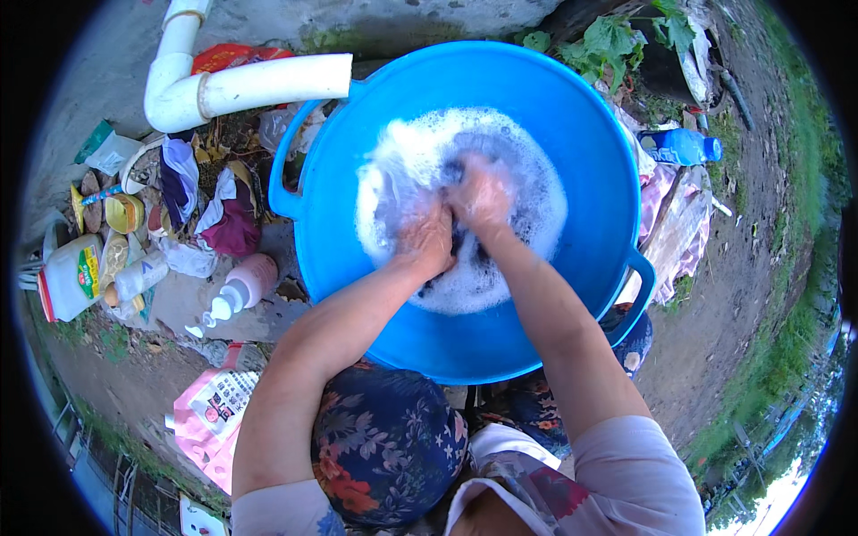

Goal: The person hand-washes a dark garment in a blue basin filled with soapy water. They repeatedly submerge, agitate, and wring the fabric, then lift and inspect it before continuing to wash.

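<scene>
We look down into a round blue basin (pixel 601 201), where the left hand (pixel 427 237) and the right hand (pixel 483 195) work close together amid white suds (pixel 534 201), the right one a little farther from the body. Foam and blur hide the fingers, so we cannot tell whether either hand is closed on the dark wet cloth (pixel 460 246), which lies around and under them near the basin's middle. Between the suds and the rim we find a bare blue band all round, wider on the right than on the left, leaving sideways room. Both forearms cross the near rim, just above the flowered trousers (pixel 389 447). At the upper-left edge we see a white pipe (pixel 277 87) end right by the rim, while a pink pump bottle (pixel 255 275) stands outside, near the left wall
</scene>
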Action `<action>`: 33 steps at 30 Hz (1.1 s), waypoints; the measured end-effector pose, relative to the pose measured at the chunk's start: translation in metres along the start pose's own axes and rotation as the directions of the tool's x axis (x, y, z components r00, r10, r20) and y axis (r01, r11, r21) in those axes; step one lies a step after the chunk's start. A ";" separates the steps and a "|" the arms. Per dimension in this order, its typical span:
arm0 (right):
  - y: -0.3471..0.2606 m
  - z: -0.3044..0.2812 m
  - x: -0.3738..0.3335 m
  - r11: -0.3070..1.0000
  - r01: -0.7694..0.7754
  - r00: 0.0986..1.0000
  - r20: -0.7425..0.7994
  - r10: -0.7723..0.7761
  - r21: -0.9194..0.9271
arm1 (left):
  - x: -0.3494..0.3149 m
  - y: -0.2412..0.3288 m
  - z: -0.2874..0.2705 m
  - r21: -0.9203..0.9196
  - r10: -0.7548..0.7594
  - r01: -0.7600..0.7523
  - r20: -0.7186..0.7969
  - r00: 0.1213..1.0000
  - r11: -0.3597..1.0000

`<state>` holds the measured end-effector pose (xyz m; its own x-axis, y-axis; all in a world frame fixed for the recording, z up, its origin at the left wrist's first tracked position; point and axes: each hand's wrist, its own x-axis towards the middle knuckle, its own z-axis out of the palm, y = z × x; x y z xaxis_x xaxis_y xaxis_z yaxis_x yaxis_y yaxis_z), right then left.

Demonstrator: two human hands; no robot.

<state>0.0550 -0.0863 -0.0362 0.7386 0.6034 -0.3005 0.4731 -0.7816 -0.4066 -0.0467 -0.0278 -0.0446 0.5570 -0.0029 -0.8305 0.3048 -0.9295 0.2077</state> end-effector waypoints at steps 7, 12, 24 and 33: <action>0.059 0.007 -0.012 0.986 -0.080 0.894 -0.428 0.136 0.145 | -0.008 -0.004 0.003 -0.395 -0.075 0.016 -0.135 0.988 0.919; -0.018 0.038 -0.068 0.992 0.091 0.948 -0.299 -0.112 -0.083 | 0.008 -0.014 0.036 -0.362 0.035 -0.148 -0.300 0.953 0.920; 0.029 0.012 -0.053 0.980 0.037 0.998 -0.061 -0.026 0.193 | 0.014 -0.012 0.048 -0.303 -0.044 -0.086 -0.399 0.916 0.949; 0.018 -0.004 0.041 0.901 -0.430 0.903 0.039 0.428 0.062 | -0.014 -0.003 0.000 -0.215 -0.033 -0.128 -0.618 0.785 0.968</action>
<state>0.0954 -0.0767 -0.0527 0.8508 0.2160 -0.4789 0.0785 -0.9536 -0.2906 -0.0554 -0.0252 -0.0342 0.9049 0.2566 -0.3397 0.3898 -0.8202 0.4187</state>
